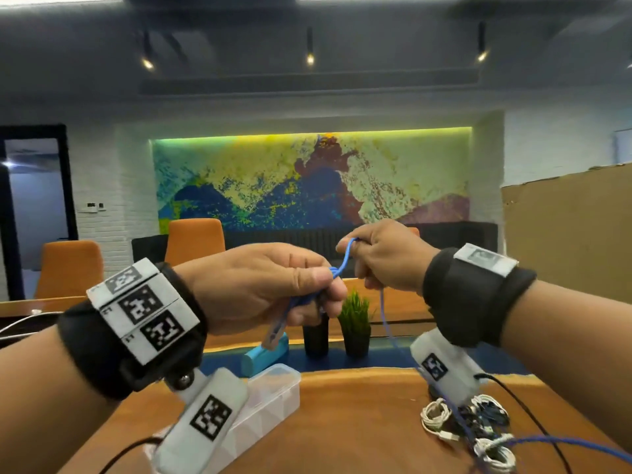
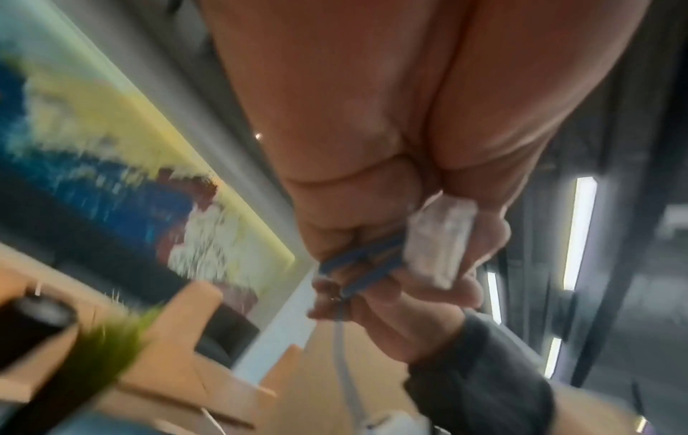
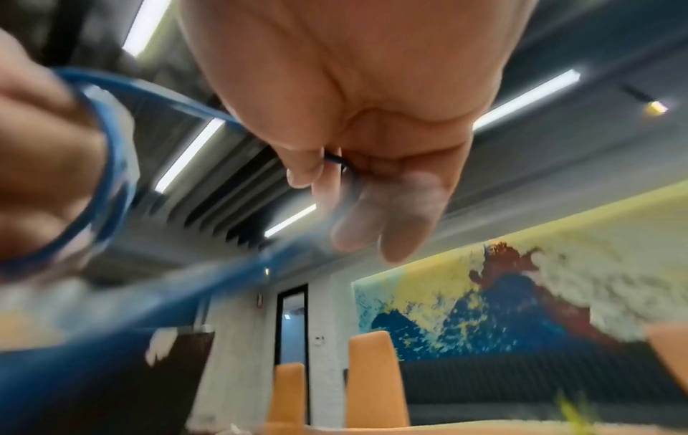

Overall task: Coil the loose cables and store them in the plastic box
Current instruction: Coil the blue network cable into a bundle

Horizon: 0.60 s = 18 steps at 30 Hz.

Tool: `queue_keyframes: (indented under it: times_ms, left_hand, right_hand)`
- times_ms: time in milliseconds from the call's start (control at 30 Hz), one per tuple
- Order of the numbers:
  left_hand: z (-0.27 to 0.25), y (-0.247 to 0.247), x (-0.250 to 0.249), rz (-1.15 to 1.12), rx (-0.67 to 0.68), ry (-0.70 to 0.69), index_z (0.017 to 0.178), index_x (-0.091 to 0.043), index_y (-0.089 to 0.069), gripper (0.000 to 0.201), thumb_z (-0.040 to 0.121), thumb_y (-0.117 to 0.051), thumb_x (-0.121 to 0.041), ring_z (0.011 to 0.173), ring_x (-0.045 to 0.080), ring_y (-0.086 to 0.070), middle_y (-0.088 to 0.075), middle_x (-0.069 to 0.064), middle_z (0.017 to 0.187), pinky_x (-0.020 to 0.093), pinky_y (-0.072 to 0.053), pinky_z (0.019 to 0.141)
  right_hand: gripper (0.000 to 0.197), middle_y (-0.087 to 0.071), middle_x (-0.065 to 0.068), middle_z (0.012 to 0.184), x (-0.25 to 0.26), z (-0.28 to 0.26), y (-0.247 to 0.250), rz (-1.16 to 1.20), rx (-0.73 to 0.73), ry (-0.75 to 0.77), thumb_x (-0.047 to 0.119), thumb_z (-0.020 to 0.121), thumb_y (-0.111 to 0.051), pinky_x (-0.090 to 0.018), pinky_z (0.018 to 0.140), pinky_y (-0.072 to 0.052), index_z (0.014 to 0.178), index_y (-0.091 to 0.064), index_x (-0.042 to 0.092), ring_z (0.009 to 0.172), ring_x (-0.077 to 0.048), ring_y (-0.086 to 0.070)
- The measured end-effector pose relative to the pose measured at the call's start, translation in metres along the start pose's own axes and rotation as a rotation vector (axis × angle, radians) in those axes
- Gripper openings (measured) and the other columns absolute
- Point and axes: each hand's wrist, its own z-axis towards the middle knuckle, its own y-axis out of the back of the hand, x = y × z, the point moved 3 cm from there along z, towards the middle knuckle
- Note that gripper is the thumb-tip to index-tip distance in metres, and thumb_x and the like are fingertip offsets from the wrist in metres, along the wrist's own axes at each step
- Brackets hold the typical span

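held up above the wooden tabletop (image 1: 359,422), the thin blue network cable (image 1: 346,260), light, limp and best pinched near its clear plug, is grasped by the left hand (image 1: 260,285) and right hand (image 1: 386,258).

Both forearms are bare, each wrist wrapped in a broad black fabric band. On the left hand (image 1: 260,289), the band carries a white block at 9 o'clock of the knuckles, printed with three black-and-white square codes. The right hand (image 1: 386,258) has a single pale tag on its band, at 3 o'clock. A white capsule-shaped camera with one square code hangs at 6 o'clock under each wrist, trailing a thin black lead.
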Motion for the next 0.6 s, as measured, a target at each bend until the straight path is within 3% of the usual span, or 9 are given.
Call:
queue_keyframes:
  times_ms: [67, 133, 233, 300, 367, 433, 500, 533, 600]
  left_hand:
    - [-0.003, -0.005, -0.004, -0.178, 0.058, -0.062, 0.094, -0.004, -0.063, 0.016, 0.095, -0.053, -0.017, 0.054, 0.009, -0.048, -0.062, 0.015, 0.091, 0.027, -0.044, 0.070]
    - [-0.001, -0.001, -0.014, -0.406, -0.019, -0.199, 0.091, -0.007, -0.063, 0.022, 0.098, -0.046, -0.019, 0.054, 0.008, -0.055, -0.066, 0.013, 0.097, 0.030, -0.051, 0.077]
    - [0.010, 0.014, -0.024, -0.483, -0.340, -0.342, 0.096, -0.007, -0.056, 0.023, 0.101, -0.039, -0.022, 0.088, 0.019, -0.073, -0.067, 0.019, 0.120, 0.033, -0.056, 0.087]
    - [0.018, 0.022, -0.016, 0.084, -0.533, -0.314, 0.108, -0.004, -0.054, 0.020, 0.100, -0.047, -0.021, 0.110, 0.021, -0.069, -0.064, 0.014, 0.129, 0.036, -0.053, 0.097]
    - [0.025, 0.024, 0.005, 0.837, -0.485, -0.160, 0.106, -0.007, -0.056, 0.023, 0.101, -0.048, -0.028, 0.113, 0.020, -0.065, -0.063, 0.008, 0.128, 0.041, -0.051, 0.097]
    - [0.022, 0.032, 0.020, 1.067, -0.417, -0.074, 0.095, -0.009, -0.054, 0.031, 0.095, -0.042, -0.038, 0.097, 0.026, -0.067, -0.070, 0.008, 0.105, 0.044, -0.052, 0.084]
    - [0.011, 0.036, 0.019, 0.777, -0.418, -0.067, 0.090, -0.001, -0.052, 0.034, 0.097, -0.044, -0.034, 0.064, 0.032, -0.063, -0.068, 0.008, 0.072, 0.042, -0.051, 0.061]
    - [0.008, 0.037, 0.017, 0.618, -0.422, -0.068, 0.092, 0.004, -0.053, 0.034, 0.101, -0.044, -0.028, 0.054, 0.030, -0.057, -0.067, 0.007, 0.067, 0.039, -0.048, 0.054]
    - [0.005, 0.033, 0.015, 0.352, -0.428, -0.052, 0.098, 0.007, -0.055, 0.032, 0.106, -0.037, -0.018, 0.049, 0.020, -0.048, -0.068, 0.015, 0.080, 0.033, -0.046, 0.047]
  right_hand:
    - [0.020, -0.054, -0.009, 0.065, 0.003, -0.002, -0.008, 0.328, 0.021, -0.112, 0.023, 0.102, -0.048, -0.028, 0.046, -0.049, 0.100, -0.066, 0.014, 0.046, -0.018, -0.048]
    - [0.024, -0.046, -0.005, 0.063, 0.005, -0.006, -0.022, 0.489, 0.045, -0.183, 0.027, 0.102, -0.047, -0.021, 0.039, -0.036, 0.091, -0.063, 0.014, 0.043, -0.013, -0.037]
    - [0.024, -0.047, -0.001, 0.064, 0.013, -0.025, -0.056, 0.230, 0.171, -0.076, 0.028, 0.099, -0.053, -0.025, 0.045, -0.038, 0.096, -0.067, 0.009, 0.049, -0.011, -0.041]
    - [0.023, -0.057, 0.004, 0.073, 0.026, -0.044, -0.079, -0.120, 0.354, 0.098, 0.032, 0.095, -0.059, -0.027, 0.061, -0.044, 0.100, -0.069, 0.012, 0.063, -0.009, -0.050]
    - [0.019, -0.058, 0.006, 0.074, 0.040, -0.051, -0.075, -0.285, 0.373, 0.249, 0.029, 0.092, -0.063, -0.023, 0.061, -0.041, 0.096, -0.070, 0.012, 0.065, -0.008, -0.049]
    - [0.015, -0.060, 0.003, 0.070, 0.046, -0.042, -0.047, -0.316, 0.266, 0.311, 0.023, 0.091, -0.065, -0.020, 0.056, -0.042, 0.091, -0.071, 0.009, 0.065, -0.013, -0.048]
    - [0.015, -0.067, -0.004, 0.074, 0.040, -0.028, -0.018, -0.215, 0.111, 0.298, 0.026, 0.089, -0.068, -0.024, 0.064, -0.046, 0.089, -0.075, 0.013, 0.069, -0.020, -0.056]
    - [0.014, -0.068, -0.007, 0.075, 0.037, -0.022, -0.007, -0.164, 0.048, 0.298, 0.027, 0.088, -0.070, -0.028, 0.067, -0.048, 0.088, -0.075, 0.014, 0.071, -0.022, -0.059]
    - [0.013, -0.070, -0.007, 0.077, 0.032, -0.013, 0.000, -0.069, -0.022, 0.345, 0.024, 0.087, -0.072, -0.034, 0.071, -0.051, 0.087, -0.075, 0.012, 0.074, -0.023, -0.063]
